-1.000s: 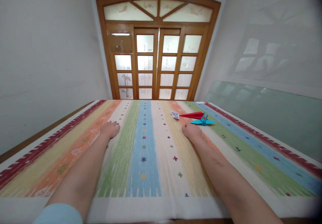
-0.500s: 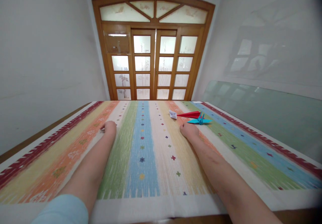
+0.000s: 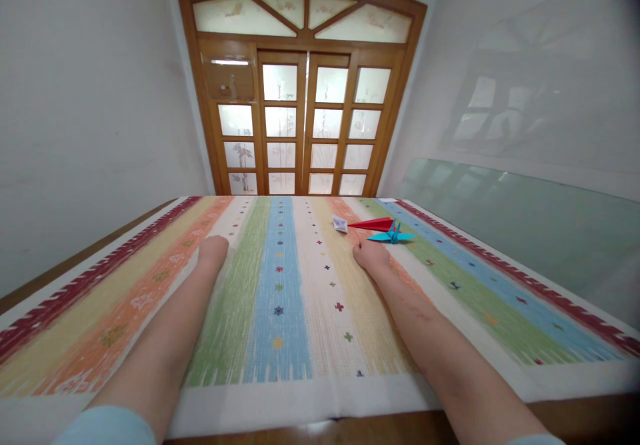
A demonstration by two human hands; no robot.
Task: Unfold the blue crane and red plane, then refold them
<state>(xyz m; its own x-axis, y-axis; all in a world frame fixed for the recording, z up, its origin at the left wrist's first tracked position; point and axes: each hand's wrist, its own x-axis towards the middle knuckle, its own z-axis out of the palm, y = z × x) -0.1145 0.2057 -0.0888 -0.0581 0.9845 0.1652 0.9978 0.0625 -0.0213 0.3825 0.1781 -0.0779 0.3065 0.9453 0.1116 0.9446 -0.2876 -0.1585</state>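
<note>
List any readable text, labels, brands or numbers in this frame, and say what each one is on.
None can be read.
Striped tablecloth: only woven crosses and flower motifs, no letters.
Red paper fold, blue paper crane and small white paper fold: no print visible.
Wooden door: frosted panes show faint plant drawings, no words.
Left hand and right hand rest on the cloth, holding nothing.
</note>
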